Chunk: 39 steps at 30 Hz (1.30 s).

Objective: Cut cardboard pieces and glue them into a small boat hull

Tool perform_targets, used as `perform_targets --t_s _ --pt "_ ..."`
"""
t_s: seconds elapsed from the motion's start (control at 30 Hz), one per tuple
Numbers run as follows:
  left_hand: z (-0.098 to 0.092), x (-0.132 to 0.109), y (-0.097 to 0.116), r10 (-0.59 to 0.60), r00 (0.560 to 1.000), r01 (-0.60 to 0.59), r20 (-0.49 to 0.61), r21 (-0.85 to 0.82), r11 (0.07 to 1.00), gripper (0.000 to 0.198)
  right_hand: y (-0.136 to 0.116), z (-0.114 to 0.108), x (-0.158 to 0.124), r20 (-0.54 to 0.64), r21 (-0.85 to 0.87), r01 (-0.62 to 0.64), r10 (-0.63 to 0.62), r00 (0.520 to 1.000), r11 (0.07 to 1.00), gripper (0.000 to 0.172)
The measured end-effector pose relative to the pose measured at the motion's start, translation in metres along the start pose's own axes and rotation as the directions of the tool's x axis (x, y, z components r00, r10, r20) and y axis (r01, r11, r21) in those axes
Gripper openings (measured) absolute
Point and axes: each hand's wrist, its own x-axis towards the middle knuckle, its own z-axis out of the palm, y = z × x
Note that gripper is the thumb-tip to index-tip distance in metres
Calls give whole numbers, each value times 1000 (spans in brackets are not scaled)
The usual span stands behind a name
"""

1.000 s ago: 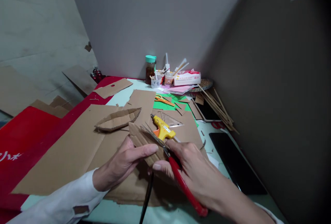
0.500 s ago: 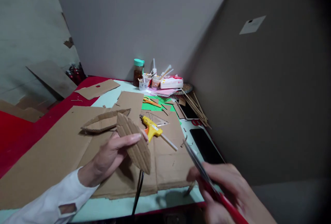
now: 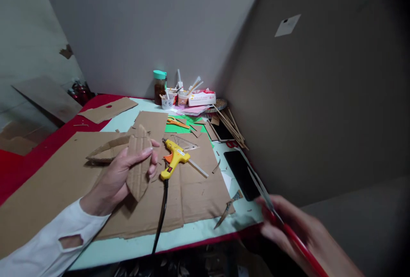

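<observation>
My left hand point(image 3: 114, 179) grips a leaf-shaped piece of corrugated cardboard point(image 3: 138, 164), held upright above the big cardboard sheet point(image 3: 64, 174). My right hand point(image 3: 290, 230) is off the table's right front corner, closed round red-handled scissors point(image 3: 275, 213) whose blades point up and left. A yellow glue gun point(image 3: 173, 157) lies just right of the held piece, its black cord point(image 3: 160, 221) running over the front edge. A boat-shaped cardboard hull point(image 3: 107, 150) rests behind my left hand.
A clear set square point(image 3: 185, 142), orange scissors point(image 3: 177, 122) and green paper point(image 3: 179, 128) lie further back. A jar point(image 3: 159, 86), cups and a box stand by the wall. Wooden sticks point(image 3: 231, 126) and a dark phone point(image 3: 241, 168) lie at right. A cardboard offcut point(image 3: 228, 208) lies near the front edge.
My right hand has drawn the scissors away from the cardboard piece, right and down off the table corner. My left hand has turned the cut piece and moved it left.
</observation>
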Motion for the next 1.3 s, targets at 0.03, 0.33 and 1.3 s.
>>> perform_targets --t_s 0.03,0.33,1.3 --pt "-1 0 0 -8 999 7 -41 -9 1000 18 -7 1 18 -25 -25 32 -32 999 999 40" --pt "-9 8 3 -110 989 128 95 -209 969 34 -40 39 172 70 -546 331 -352 933 770 29" --pt "-4 2 16 -73 995 61 -74 -148 987 47 19 59 36 141 -438 511 -505 851 739 56"
